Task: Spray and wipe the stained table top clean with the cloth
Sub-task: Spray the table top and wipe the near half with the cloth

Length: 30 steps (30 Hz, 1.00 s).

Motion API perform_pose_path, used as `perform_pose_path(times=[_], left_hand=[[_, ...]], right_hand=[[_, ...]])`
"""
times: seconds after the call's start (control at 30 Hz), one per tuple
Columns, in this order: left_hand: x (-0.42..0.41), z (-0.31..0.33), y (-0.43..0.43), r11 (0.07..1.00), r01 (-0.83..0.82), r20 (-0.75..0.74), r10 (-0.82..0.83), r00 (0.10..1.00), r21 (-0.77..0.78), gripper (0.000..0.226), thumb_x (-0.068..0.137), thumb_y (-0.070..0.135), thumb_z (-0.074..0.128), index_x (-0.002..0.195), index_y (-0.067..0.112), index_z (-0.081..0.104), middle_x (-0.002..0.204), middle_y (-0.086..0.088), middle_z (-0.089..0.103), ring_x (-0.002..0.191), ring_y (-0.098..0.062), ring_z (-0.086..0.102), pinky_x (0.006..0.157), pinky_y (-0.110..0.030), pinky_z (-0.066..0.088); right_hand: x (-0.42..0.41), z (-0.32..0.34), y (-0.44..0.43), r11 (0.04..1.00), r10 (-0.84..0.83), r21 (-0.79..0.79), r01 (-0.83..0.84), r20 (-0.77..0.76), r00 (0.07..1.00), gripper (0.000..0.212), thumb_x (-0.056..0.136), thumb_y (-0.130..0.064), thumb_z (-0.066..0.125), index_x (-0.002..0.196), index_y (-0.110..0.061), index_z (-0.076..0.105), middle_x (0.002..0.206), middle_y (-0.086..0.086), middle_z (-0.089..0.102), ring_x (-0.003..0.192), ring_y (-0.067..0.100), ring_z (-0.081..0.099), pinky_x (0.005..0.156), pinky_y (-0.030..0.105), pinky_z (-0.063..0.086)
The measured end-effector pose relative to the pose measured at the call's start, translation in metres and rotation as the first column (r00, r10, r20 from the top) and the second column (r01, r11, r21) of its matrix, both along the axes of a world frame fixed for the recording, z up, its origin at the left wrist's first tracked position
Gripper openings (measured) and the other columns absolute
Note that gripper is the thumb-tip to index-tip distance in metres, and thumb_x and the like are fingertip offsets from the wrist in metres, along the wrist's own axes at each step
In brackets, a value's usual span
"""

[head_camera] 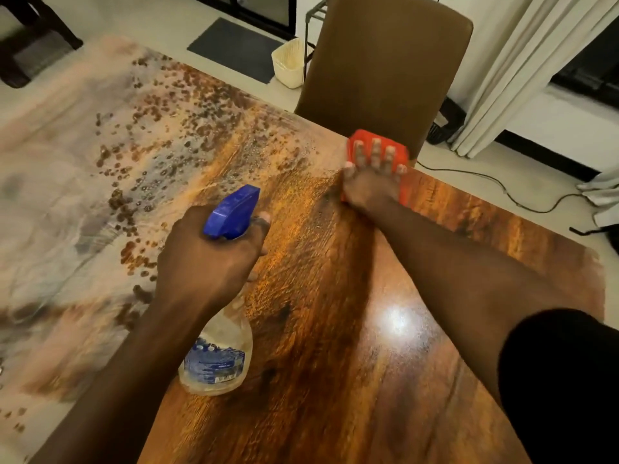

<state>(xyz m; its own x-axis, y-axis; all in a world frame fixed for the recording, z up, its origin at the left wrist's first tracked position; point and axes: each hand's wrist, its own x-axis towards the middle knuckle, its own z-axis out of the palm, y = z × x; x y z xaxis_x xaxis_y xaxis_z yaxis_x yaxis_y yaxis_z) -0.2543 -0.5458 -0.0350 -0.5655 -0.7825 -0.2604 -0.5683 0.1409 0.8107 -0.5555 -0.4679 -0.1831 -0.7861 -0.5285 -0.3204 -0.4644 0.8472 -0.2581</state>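
Table top (335, 380): left half carries pale smeared residue and brown speckled stains (160, 135), thickest toward the far edge; right half shows bare glossy wood.

Left hand (204, 262) wrapped tight round the neck of the spray bottle (217, 356), blue nozzle (234, 212) aimed at the far edge, one finger at the trigger. Bottle is tilted; whether its base touches the surface, cannot tell.

Right hand (371, 175) pressed flat, fingers spread, on the red cloth (378, 152) at the far right edge, just in front of the chair (385, 61). Cloth partly overhangs that edge.

Risks, as judged:
- Cloth is at the edge; a further outward stroke could carry it off the surface.
- Cloth works wood that already looks clean, stains lie well apart to the left; residue may dry.
- Spray aimed far could overshoot onto the floor.
- Wet gloss may let the bottle slide if set down.
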Motion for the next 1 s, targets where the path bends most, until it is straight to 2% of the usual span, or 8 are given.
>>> perform_pose_path(times=[0.13, 0.27, 0.43, 0.57, 0.7, 0.8, 0.9, 1.0], left_hand=[[0.018, -0.002, -0.005, 1.000, -0.025, -0.007, 0.025, 1.000, -0.005, 0.012, 0.100, 0.046, 0.071, 0.088, 0.045, 0.069, 0.081, 0.013, 0.085, 0.048, -0.015, 0.077, 0.067, -0.036, 0.064], [0.030, 0.003, -0.005, 0.999, -0.043, 0.046, 0.043, 0.998, -0.002, 0.015, 0.101, 0.042, 0.070, 0.091, 0.033, 0.075, 0.079, 0.019, 0.083, 0.046, -0.012, 0.075, 0.066, -0.030, 0.054], [0.043, 0.013, 0.003, 0.998, -0.049, 0.057, 0.051, 0.997, -0.031, 0.048, 0.090, 0.048, 0.074, 0.098, 0.001, 0.076, 0.085, -0.032, 0.077, 0.070, -0.053, 0.074, 0.081, -0.068, 0.062], [0.058, 0.015, 0.008, 0.999, -0.054, 0.047, 0.054, 0.997, -0.004, 0.034, 0.097, 0.043, 0.078, 0.083, 0.012, 0.078, 0.073, -0.012, 0.082, 0.060, -0.036, 0.077, 0.072, -0.055, 0.064], [0.079, 0.013, 0.019, 0.998, -0.057, 0.064, 0.056, 0.996, 0.020, 0.021, 0.099, 0.035, 0.073, 0.082, 0.023, 0.076, 0.070, 0.008, 0.082, 0.050, -0.016, 0.076, 0.063, -0.033, 0.057], [0.154, 0.028, 0.038, 0.990, -0.127, 0.076, 0.122, 0.990, 0.066, 0.024, 0.097, 0.041, 0.074, 0.080, 0.026, 0.079, 0.067, 0.002, 0.082, 0.049, -0.019, 0.076, 0.067, -0.042, 0.063], [0.170, 0.024, 0.052, 0.979, -0.161, 0.124, 0.145, 0.982, 0.127, 0.029, 0.078, 0.064, 0.064, 0.079, 0.040, 0.081, 0.065, -0.006, 0.082, 0.056, -0.032, 0.078, 0.077, -0.049, 0.065], [0.175, 0.020, 0.059, 0.973, -0.169, 0.168, 0.142, 0.976, 0.160, 0.034, 0.069, 0.068, 0.063, 0.069, 0.040, 0.081, 0.062, -0.011, 0.079, 0.061, -0.038, 0.077, 0.078, -0.046, 0.062]], right_hand=[[0.043, -0.005, -0.085, 0.955, 0.297, 0.004, -0.297, 0.000, 0.955, 0.070, 0.113, -0.054, 0.015, 0.174, -0.030, -0.010, 0.180, 0.008, -0.022, 0.165, 0.040, -0.021, 0.131, 0.065, -0.009], [0.118, -0.006, -0.100, 0.795, 0.606, 0.023, -0.607, 0.015, 0.795, 0.070, 0.113, -0.057, 0.015, 0.173, -0.031, -0.008, 0.179, 0.007, -0.023, 0.164, 0.039, -0.023, 0.131, 0.066, -0.009], [0.224, -0.006, -0.023, 0.573, 0.817, -0.123, -0.811, 0.002, 0.577, 0.065, 0.113, -0.051, 0.024, 0.173, -0.024, 0.022, 0.182, 0.008, 0.011, 0.169, 0.036, -0.003, 0.133, 0.065, 0.000], [0.267, -0.019, 0.083, 0.509, 0.854, -0.133, -0.850, -0.043, 0.518, 0.062, 0.117, -0.049, 0.026, 0.174, -0.032, 0.015, 0.184, 0.001, 0.006, 0.169, 0.028, -0.008, 0.134, 0.059, -0.004], [0.243, -0.028, 0.185, 0.624, 0.769, -0.067, -0.778, -0.123, 0.628, 0.062, 0.116, -0.054, 0.032, 0.174, -0.037, 0.017, 0.184, -0.007, 0.007, 0.170, 0.022, 0.003, 0.134, 0.051, 0.005], [0.221, -0.003, 0.234, 0.730, 0.680, 0.041, -0.682, -0.138, 0.720, 0.063, 0.116, -0.058, 0.019, 0.175, -0.039, 0.007, 0.184, -0.006, 0.003, 0.170, 0.022, 0.000, 0.135, 0.045, 0.002], [0.145, -0.001, 0.239, 0.916, 0.397, 0.075, -0.394, -0.036, 0.917, 0.068, 0.108, -0.070, -0.004, 0.169, -0.045, -0.018, 0.178, -0.012, -0.028, 0.166, 0.020, -0.024, 0.134, 0.047, -0.011], [0.076, -0.002, 0.193, 0.978, 0.201, 0.063, -0.199, -0.020, 0.979, 0.071, 0.105, -0.074, -0.001, 0.168, -0.048, -0.019, 0.176, -0.009, -0.032, 0.165, 0.025, -0.026, 0.133, 0.055, -0.010]])
